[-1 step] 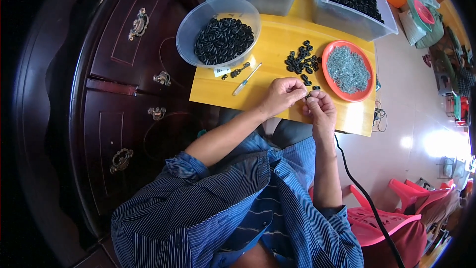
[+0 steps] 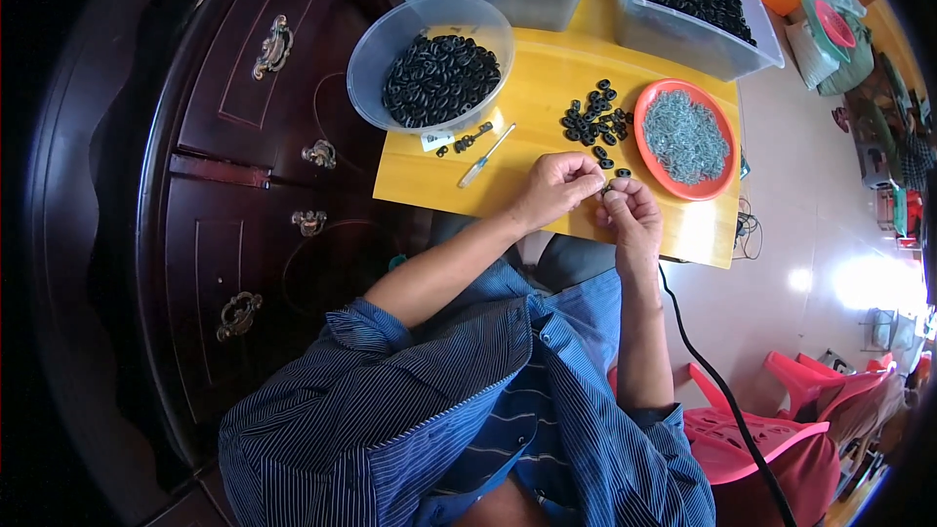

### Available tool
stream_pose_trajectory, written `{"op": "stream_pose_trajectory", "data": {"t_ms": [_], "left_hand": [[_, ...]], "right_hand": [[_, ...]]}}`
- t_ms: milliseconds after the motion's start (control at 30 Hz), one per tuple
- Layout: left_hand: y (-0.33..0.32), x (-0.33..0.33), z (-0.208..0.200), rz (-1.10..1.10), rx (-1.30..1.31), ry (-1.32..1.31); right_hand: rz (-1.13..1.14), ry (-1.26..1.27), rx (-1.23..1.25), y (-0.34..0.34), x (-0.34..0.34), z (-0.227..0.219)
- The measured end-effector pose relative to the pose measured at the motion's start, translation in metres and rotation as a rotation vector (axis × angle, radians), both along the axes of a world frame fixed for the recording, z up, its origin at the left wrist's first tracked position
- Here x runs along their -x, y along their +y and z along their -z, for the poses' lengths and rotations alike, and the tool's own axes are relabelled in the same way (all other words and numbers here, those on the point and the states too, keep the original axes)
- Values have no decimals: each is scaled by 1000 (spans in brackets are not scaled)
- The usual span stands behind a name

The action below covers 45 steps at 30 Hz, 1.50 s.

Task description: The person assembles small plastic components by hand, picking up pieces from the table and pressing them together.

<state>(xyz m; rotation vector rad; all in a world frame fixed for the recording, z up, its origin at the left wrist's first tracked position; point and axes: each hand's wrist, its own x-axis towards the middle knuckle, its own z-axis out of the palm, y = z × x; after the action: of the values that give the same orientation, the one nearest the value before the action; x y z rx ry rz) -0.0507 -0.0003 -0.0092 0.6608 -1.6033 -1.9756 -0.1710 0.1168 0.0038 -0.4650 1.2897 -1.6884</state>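
Observation:
Above the near edge of the yellow table (image 2: 547, 78), my left hand (image 2: 558, 191) and my right hand (image 2: 634, 217) meet fingertip to fingertip. Both are closed in a pinch. A small black piece (image 2: 606, 188) shows between the fingertips, mostly covered by them; my right thumb and fingers grip it. What my left fingers pinch is hidden. Just beyond lies a loose group of black two-holed oval pieces (image 2: 591, 119). To their right, an orange-red plate (image 2: 726, 172) holds a heap of small silvery metal parts (image 2: 686, 137).
A round clear tub (image 2: 363, 70) and two clear bins (image 2: 532, 2) (image 2: 673, 34) hold black pieces. A screwdriver (image 2: 485, 157) lies left of my hands, near some joined black pieces (image 2: 472, 138). Dark drawers (image 2: 244, 117) stand left; a black cable (image 2: 717, 371) and pink chair (image 2: 752, 439) are right.

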Motion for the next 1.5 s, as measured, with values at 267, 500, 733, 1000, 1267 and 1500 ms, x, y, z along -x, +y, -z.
{"op": "stream_pose_trajectory", "data": {"t_ms": [267, 500, 733, 1000, 1267, 1500], "left_hand": [[0, 1, 1, -12, 11, -3], [0, 1, 0, -21, 74, -26], [1, 1, 2, -23, 107, -38], [-2, 2, 12, -15, 226, -102], [4, -4, 8, -42, 206, -24], [6, -6, 5, -40, 216, -26]], "right_hand": [[5, 29, -51, 0, -1, -5], [-8, 48, -35, -1, 0, -3], [15, 86, -45, 0, -1, 3], [108, 169, -14, -2, -11, 11], [100, 130, 3, -6, -8, 9], [106, 94, 25, -5, -10, 8]]}}
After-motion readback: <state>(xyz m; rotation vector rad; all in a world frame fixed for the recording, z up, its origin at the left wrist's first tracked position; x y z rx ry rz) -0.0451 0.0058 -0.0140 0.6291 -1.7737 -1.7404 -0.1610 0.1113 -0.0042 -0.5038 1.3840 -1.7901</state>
